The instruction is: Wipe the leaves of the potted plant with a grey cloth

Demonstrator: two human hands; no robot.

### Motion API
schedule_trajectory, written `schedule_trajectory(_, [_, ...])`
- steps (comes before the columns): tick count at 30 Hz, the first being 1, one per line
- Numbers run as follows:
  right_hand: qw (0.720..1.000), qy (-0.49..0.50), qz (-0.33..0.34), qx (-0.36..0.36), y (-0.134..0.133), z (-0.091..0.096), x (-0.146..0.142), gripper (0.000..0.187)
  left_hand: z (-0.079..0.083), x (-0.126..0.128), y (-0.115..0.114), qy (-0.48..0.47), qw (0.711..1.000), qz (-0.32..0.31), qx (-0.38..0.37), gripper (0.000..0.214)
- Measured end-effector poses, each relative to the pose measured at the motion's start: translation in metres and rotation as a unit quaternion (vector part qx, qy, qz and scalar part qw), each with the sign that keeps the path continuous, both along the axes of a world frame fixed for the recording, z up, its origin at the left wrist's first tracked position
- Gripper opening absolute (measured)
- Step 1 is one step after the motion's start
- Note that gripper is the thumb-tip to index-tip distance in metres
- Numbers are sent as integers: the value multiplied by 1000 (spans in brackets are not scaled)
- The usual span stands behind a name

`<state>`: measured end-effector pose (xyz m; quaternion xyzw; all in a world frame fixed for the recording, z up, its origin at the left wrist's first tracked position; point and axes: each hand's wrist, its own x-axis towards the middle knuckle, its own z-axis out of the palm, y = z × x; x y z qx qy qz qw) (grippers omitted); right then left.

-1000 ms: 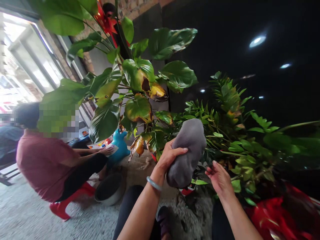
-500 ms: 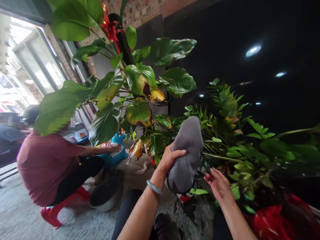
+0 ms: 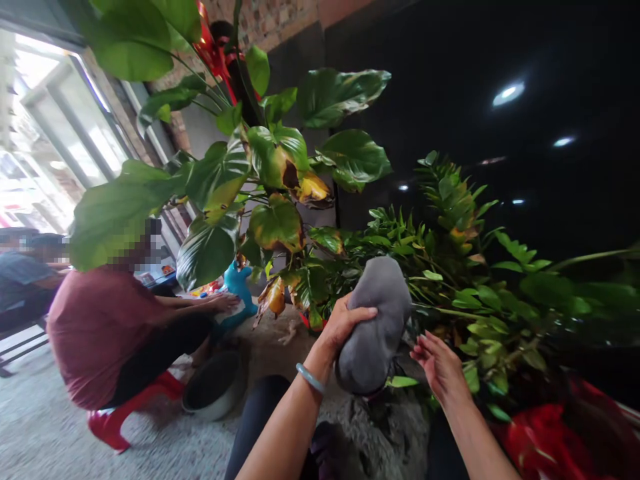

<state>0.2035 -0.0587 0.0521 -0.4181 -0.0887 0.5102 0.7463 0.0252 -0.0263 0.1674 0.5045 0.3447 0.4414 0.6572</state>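
Grey cloth (image 3: 379, 303) lower now; L hand (image 3: 344, 325) gripping it, R hand (image 3: 440, 365) open.

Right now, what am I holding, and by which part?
Your left hand grips a bunched grey cloth by its left side, about midway up. Your right hand is open beside the leaves and holds nothing.

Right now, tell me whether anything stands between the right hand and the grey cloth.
Nothing visible does. The right hand is open just beside the grey cloth, which the left hand grips from the other side. Only a narrow gap separates them; the plant leaves lie behind it.
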Motion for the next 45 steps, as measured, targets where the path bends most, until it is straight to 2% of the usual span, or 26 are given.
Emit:
schedule_trajectory(2, [1000,0,1,0,1,1,-1,39,-10,8,4,28,999,20,6,48])
schedule_trajectory(3, [1000,0,3,-1,1,2,-1,39,-17,9,4,63,998,2,1,45])
schedule_trajectory(5, [1000,-3,12,-1,1,2,-2,38,-27,7,-3,147,986,-74,-18,39])
schedule_trajectory(7, [1000,-6,26,2,-1,2,-3,37,-28,-2,-12,201,967,-152,-35,36])
schedule_trajectory(9, [999,-10,43,6,-4,3,-3,36,-18,-12,-19,192,964,-179,-48,37])
schedule_trajectory(12, [998,-17,60,2,-7,6,-1,37,2,-20,-18,112,981,-145,-57,41])
schedule_trajectory(14, [998,-21,64,-5,-8,7,0,38,10,-18,-11,58,992,-105,-49,45])
schedule_trajectory(16, [998,-24,64,-8,-7,8,1,39,7,-10,-3,24,998,-55,-34,47])
schedule_trajectory(19, [997,-28,66,-8,-3,6,2,39,-12,4,1,40,999,-1,-22,45])
schedule_trajectory(20, [997,-28,66,-8,-2,4,2,39,-19,6,-1,74,997,-12,-21,42])
schedule_trajectory(22, [997,-26,67,-10,-1,1,2,39,-27,5,-8,162,983,-85,-25,37])
schedule_trajectory(24, [998,-22,66,-10,-1,-1,2,38,-22,-1,-16,219,960,-170,-28,36])
schedule_trajectory(25, [998,-21,64,-9,-2,-2,1,39,-15,-5,-17,219,957,-189,-26,37])
schedule_trajectory(27, [998,-19,59,-7,-3,-2,0,39,6,-9,-14,167,973,-159,-11,41])
schedule_trajectory(30, [998,-17,52,-4,-4,1,-2,38,30,-6,2,66,997,-10,43,46])
schedule_trajectory(32, [999,-16,50,-3,-4,3,-3,38,30,-1,11,39,993,88,74,42])
schedule_trajectory(33, [999,-15,49,-5,-4,4,-3,39,24,1,13,47,989,114,78,39])
schedule_trajectory(34, [999,-15,48,-7,-3,4,-3,40,16,2,12,67,988,115,72,36])
schedule_trajectory(35, [999,-14,48,-9,-3,3,-3,41,6,1,8,99,990,87,55,33])
schedule_trajectory(37, [999,-13,47,-14,-2,2,-2,42,-11,-5,-4,172,984,-36,8,34])
schedule_trajectory(39, [999,-12,46,-15,-3,2,-1,42,-15,-14,-17,203,969,-140,-22,37])
schedule_trajectory(40, [999,-11,46,-13,-4,2,0,42,-12,-17,-22,196,968,-155,-24,38])
schedule_trajectory(42, [999,-10,46,-9,-6,3,0,42,5,-19,-22,151,982,-112,1,39])
schedule_trajectory(45, [999,-11,48,-3,-7,6,-2,42,30,-12,-7,66,996,16,63,42])
